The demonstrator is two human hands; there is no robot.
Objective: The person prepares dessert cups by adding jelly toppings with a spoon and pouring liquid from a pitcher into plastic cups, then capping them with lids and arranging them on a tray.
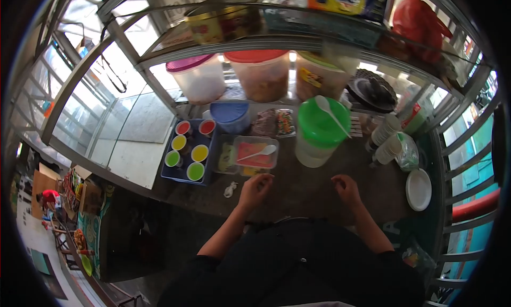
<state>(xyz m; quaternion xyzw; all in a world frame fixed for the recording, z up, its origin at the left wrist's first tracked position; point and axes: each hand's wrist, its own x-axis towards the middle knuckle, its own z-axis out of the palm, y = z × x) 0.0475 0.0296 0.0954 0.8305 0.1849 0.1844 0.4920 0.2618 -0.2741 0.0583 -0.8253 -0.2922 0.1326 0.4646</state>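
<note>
My left hand [255, 190] hovers over the dark counter, fingers loosely curled and apart, holding nothing. Just beyond it is a clear plastic box [273, 166] with a white spoon [261, 154] across it. A small white crumpled item [230, 189] lies to its left. My right hand [346, 189] is also empty, its fingers loosely bent, nearer than a green-lidded tub [323, 125]. Another white spoon [330, 114] rests on that lid. At left, a blue tray [184, 177] holds several cups with red, yellow and green contents.
A blue-lidded tub [230, 115] and packets of sprinkles [286, 122] stand behind the boxes. Stacked cups [387, 130] and white plates [419, 190] are at right. Large tubs [259, 78] line the back under a shelf [298, 43]. A person in red [49, 197] is far left.
</note>
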